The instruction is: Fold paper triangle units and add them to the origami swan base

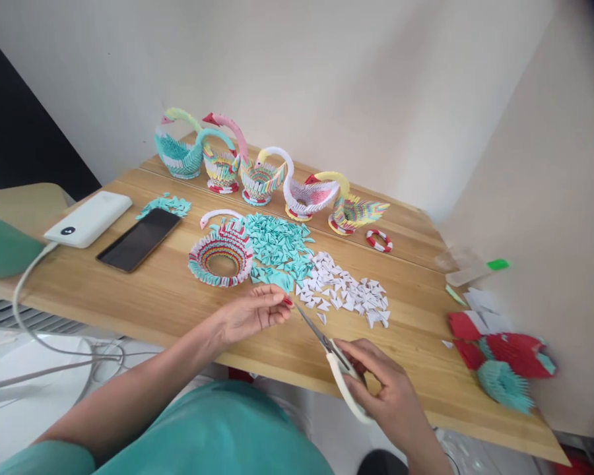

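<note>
Between thumb and fingertips, my left hand (260,309) pinches a small folded red paper piece (288,301). My right hand (381,382) grips white-handled scissors (340,371), fingers in the handle loops. The scissor tips point up and left, close beside the red piece; whether they touch it I cannot tell. Beyond my left hand stands a round bowl of interlocked folded paper (221,254) in red, white and teal. A loose white curved neck (222,216) with a pink end lies behind it. Heaps of teal folded triangles (277,241) and white folded triangles (349,287) spread to the right.
Several finished paper swans (304,194) line the table's back. A red-and-white paper ring (379,241) lies at right. Phone (139,239), cabled white power bank (89,219) and more teal triangles (165,206) sit left. Red paper pieces (515,353) and a teal ring (505,382) lie far right.
</note>
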Available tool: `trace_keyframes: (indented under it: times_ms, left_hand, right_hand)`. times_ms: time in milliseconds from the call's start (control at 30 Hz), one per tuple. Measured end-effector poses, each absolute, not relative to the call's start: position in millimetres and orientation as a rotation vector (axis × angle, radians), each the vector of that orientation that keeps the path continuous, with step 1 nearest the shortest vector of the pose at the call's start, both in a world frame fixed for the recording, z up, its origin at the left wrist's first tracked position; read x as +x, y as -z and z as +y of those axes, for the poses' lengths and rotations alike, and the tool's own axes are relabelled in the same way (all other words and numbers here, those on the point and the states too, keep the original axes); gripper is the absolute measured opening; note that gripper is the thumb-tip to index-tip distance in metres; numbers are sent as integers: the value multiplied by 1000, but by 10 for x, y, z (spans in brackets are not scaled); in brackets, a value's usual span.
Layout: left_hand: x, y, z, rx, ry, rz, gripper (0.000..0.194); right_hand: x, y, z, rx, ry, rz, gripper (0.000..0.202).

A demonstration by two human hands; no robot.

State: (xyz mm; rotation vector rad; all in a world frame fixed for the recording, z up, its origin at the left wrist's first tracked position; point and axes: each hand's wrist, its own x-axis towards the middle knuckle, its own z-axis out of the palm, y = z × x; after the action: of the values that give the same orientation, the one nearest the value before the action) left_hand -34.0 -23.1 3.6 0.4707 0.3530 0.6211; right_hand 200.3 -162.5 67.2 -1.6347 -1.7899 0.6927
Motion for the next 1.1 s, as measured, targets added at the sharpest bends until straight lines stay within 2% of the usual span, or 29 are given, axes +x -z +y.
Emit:
trace_keyframes:
  times_ms: [833,933,1100]
  left_hand:
    - [-385,-42,-144,511,-607,357,21]
    - [-392,-45,-142,587,-613,412,22]
    - [-395,-60,-115,855,-725,550,21]
  right_hand:
    - [1943,-722,-1498,-1664,-700,-1928,30]
    - [1913,-713,-1523,-1660,-559,-1997,30]
    - [1791,-632,-1570,-1585,-31,-2126,38]
